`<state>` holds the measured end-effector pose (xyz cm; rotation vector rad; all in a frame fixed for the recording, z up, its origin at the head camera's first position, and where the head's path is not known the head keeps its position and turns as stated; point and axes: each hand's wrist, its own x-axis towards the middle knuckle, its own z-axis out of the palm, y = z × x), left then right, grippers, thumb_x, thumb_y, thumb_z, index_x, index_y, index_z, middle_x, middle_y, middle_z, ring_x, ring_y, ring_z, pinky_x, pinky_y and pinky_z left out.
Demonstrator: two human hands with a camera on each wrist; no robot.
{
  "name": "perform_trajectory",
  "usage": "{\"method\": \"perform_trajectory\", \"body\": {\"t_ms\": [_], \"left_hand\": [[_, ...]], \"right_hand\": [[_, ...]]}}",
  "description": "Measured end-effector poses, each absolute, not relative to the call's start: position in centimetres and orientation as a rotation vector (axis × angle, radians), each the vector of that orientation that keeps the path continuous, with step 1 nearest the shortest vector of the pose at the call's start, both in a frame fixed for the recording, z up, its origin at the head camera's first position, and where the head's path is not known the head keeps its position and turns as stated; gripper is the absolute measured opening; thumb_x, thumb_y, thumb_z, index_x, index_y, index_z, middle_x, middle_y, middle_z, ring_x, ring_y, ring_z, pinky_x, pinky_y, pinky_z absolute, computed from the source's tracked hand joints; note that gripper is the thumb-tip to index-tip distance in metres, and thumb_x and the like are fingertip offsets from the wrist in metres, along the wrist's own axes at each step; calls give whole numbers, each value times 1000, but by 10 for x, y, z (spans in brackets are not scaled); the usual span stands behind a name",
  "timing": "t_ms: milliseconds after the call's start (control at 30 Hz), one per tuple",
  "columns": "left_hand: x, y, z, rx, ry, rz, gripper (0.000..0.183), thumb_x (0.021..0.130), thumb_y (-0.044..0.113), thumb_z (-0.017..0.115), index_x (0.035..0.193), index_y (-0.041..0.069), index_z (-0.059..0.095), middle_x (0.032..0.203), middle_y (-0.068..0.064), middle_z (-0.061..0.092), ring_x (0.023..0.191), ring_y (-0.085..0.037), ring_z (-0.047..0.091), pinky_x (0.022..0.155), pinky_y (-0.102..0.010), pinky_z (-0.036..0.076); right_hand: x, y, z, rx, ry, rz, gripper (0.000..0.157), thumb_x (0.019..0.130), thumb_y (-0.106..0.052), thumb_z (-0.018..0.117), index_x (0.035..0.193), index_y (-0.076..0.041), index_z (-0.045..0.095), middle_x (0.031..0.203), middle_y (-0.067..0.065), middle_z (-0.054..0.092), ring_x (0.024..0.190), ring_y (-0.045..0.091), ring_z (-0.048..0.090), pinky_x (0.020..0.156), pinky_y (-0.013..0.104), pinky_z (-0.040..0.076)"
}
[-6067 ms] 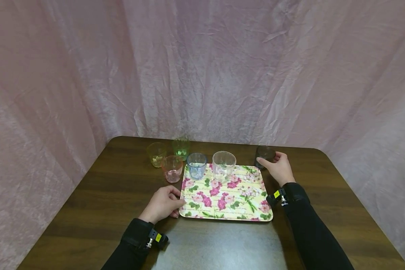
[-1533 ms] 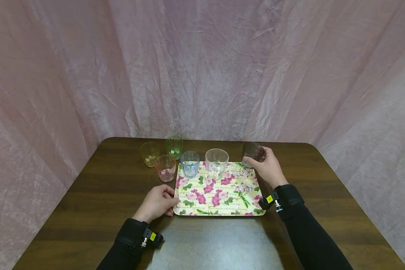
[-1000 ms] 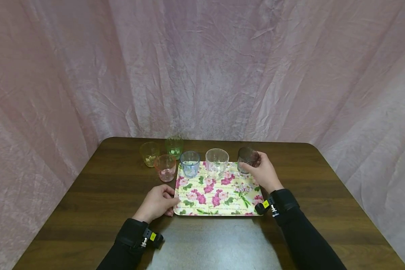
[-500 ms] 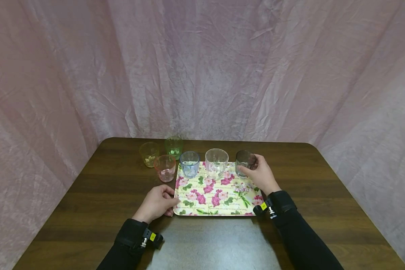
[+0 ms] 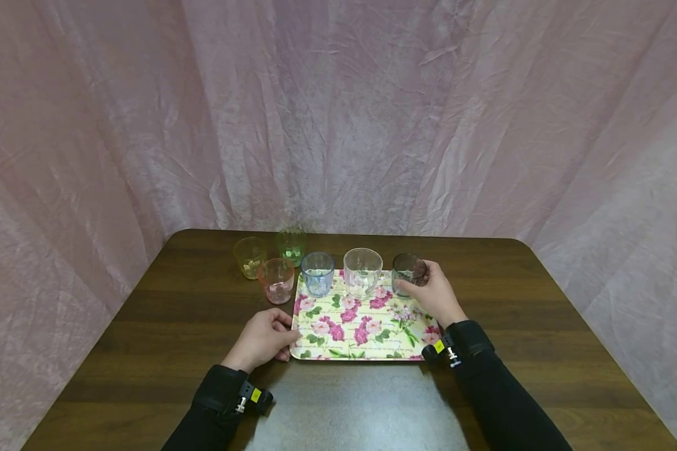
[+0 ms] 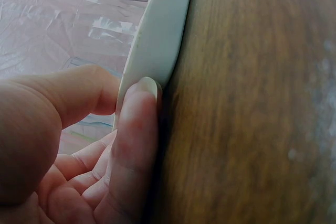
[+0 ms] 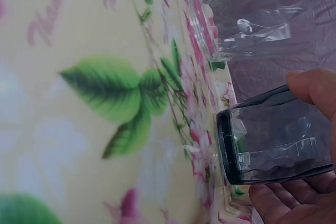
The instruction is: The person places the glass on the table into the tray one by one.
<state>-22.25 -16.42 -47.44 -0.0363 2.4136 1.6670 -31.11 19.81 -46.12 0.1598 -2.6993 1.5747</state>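
My right hand (image 5: 437, 294) holds a smoky grey glass (image 5: 407, 268) upright at the tray's back right corner. In the right wrist view the grey glass (image 7: 283, 137) has its base at the tray's surface, thumb on one side and fingers on the other. My left hand (image 5: 262, 340) pinches the left edge of the flowered tray (image 5: 344, 346); the left wrist view shows thumb and a finger at the tray's rim (image 6: 157, 35). Along the tray's back stand a clear glass (image 5: 363, 270) and a blue-tinted glass (image 5: 318, 274).
Left of the tray, on the wooden table (image 5: 163, 338), stand a pink glass (image 5: 276, 282), a yellow glass (image 5: 250, 258) and a green glass (image 5: 291, 245). A pink curtain (image 5: 338, 125) hangs behind the table's far edge.
My right hand has brought the grey glass from the table behind the tray's right corner, leftward and nearer, onto the tray. The left hand stays at the tray's edge.
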Motion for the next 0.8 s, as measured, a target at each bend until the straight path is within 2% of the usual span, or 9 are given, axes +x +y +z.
{"method": "perform_trajectory", "body": {"t_ms": [333,800], "left_hand": [[-223,-164,-474,-36,2397,1676,22,89,3,73,104,-4,59,73,-13,60,53,-23,63,47,-33,59],[-222,-165,-474,-35,2417,1658,21,89,5,74,103,-3,60,73,-13,62,53,-24,63,46,-33,58]], "right_hand": [[-311,199,-463,159,-2713,1595,88,88,-45,75,148,-3,25,128,15,42,106,28,43,91,45,41],[-310,197,-462,137,-2712,1619,91,87,-46,76,149,-4,24,131,16,41,112,28,44,96,48,41]]}}
